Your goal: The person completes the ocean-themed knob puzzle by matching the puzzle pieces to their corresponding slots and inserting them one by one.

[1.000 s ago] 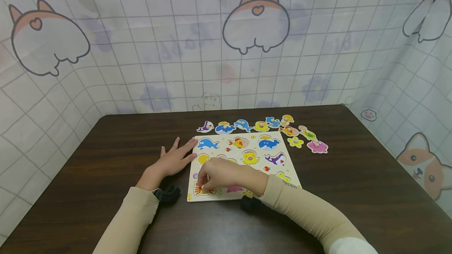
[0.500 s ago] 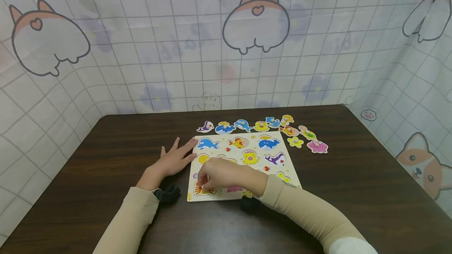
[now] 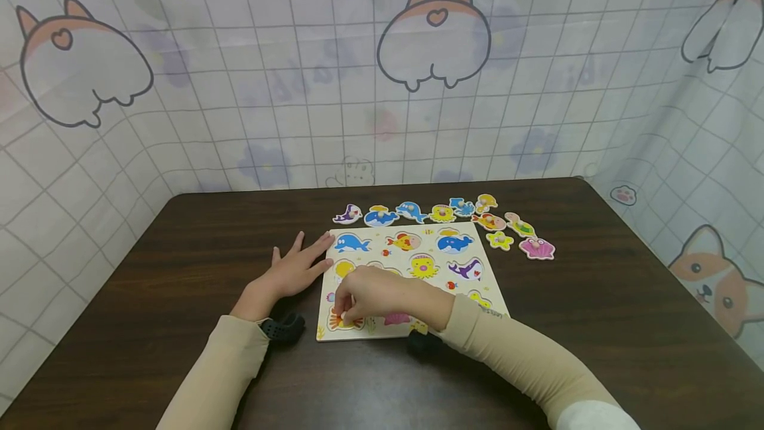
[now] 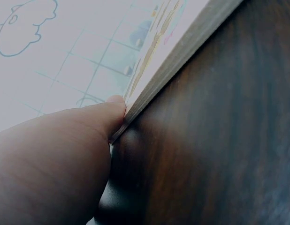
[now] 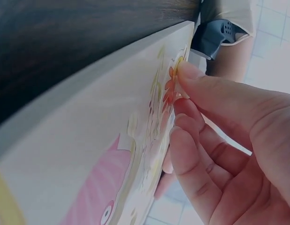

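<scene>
A pale wooden puzzle board (image 3: 377, 236) printed with sea animals lies flat on the dark table. My right hand (image 3: 376, 290) reaches over it and pinches an orange puzzle piece (image 3: 352, 326) at the board's near left corner. In the right wrist view the thumb lies on this orange piece (image 5: 168, 91), the fingers curled opposite; its knob is hidden. My left hand (image 3: 291, 272) is spread at the board's left edge, fingertips on the border. The left wrist view has a finger (image 4: 114, 112) against the board's side (image 4: 168, 65).
Loose knobbed pieces lie behind the board: a purple whale (image 3: 348, 215), a blue whale (image 3: 381, 217), a dolphin (image 3: 410, 212) and a yellow octopus (image 3: 442, 214). To the right are a fish (image 3: 489, 221), turtle (image 3: 520, 225), yellow star (image 3: 499, 240) and pink shell (image 3: 536, 248).
</scene>
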`<action>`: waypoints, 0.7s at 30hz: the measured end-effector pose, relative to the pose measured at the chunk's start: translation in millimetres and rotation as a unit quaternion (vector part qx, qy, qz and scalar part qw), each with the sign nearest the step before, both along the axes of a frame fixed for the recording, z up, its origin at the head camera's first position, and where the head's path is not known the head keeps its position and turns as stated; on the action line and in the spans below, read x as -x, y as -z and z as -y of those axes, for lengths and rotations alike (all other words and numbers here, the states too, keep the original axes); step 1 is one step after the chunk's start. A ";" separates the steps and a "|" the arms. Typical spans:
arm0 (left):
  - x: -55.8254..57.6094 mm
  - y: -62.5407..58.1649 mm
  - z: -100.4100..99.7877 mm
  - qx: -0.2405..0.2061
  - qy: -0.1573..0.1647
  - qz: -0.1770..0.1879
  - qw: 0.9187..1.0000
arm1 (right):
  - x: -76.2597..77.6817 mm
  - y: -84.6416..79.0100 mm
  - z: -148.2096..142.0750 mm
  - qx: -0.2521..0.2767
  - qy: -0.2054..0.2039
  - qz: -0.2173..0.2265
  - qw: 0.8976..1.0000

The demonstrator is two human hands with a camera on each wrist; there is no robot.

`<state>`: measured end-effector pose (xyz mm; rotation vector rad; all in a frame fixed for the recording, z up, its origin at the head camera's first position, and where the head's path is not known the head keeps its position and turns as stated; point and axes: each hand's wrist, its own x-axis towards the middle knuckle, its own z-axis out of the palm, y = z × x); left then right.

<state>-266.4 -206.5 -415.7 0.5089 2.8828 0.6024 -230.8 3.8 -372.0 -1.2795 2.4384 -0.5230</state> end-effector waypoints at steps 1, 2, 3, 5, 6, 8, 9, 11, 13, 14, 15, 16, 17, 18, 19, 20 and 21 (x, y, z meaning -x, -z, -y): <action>0.0 -0.1 0.1 -0.001 0.000 -0.001 1.000 | 0.0 0.1 0.2 -0.001 0.001 -0.001 1.000; -0.1 -0.2 0.0 -0.001 0.000 -0.002 1.000 | -0.2 0.1 0.5 -0.001 0.002 -0.002 1.000; -0.2 -0.2 0.1 -0.001 0.000 -0.002 1.000 | -0.5 -0.1 0.7 -0.003 0.004 -0.001 1.000; -0.3 -0.3 0.0 -0.001 0.000 -0.003 1.000 | -1.1 -0.6 1.1 -0.005 0.007 -0.001 1.000; -0.3 -0.3 -0.1 0.000 0.001 -0.003 1.000 | -1.4 -0.9 1.3 -0.006 0.008 -0.001 1.000; -0.5 -0.1 0.1 0.001 0.000 -0.003 1.000 | -2.2 -1.7 1.9 -0.008 0.009 -0.002 1.000; -0.6 0.0 0.3 0.001 0.000 -0.003 1.000 | -2.3 -1.9 1.8 -0.009 0.010 -0.002 1.000; -0.7 0.3 0.4 0.001 0.000 -0.002 1.000 | -2.9 -2.2 1.9 -0.010 0.012 0.001 1.000; -0.9 0.3 0.4 0.000 0.000 -0.001 1.000 | -3.4 -2.8 1.9 -0.012 0.014 0.004 1.000; -0.9 0.4 0.3 0.000 0.001 -0.001 1.000 | -3.6 -3.1 1.8 -0.013 0.015 0.008 1.000; -0.9 0.5 0.4 -0.001 0.001 -0.001 1.000 | -3.4 -3.1 1.7 -0.013 0.015 0.008 1.000; -0.9 0.5 0.3 -0.001 0.001 0.000 1.000 | -3.4 -3.3 1.7 -0.013 0.015 0.009 1.000; -0.9 0.4 0.3 -0.001 0.001 0.000 1.000 | -3.2 -3.3 1.6 -0.014 0.015 0.008 1.000; -0.9 0.3 0.2 -0.002 0.001 0.000 1.000 | -3.0 -3.2 1.5 -0.014 0.013 0.007 1.000; -0.9 0.3 0.2 -0.003 0.001 0.001 1.000 | -2.6 -3.1 1.3 -0.014 0.012 0.007 1.000; -0.8 0.2 0.2 -0.003 0.001 0.000 1.000 | -2.2 -2.8 1.2 -0.015 0.012 0.005 1.000; -0.9 0.0 0.2 -0.004 0.001 0.000 1.000 | -2.1 -2.8 1.2 -0.015 0.011 0.003 1.000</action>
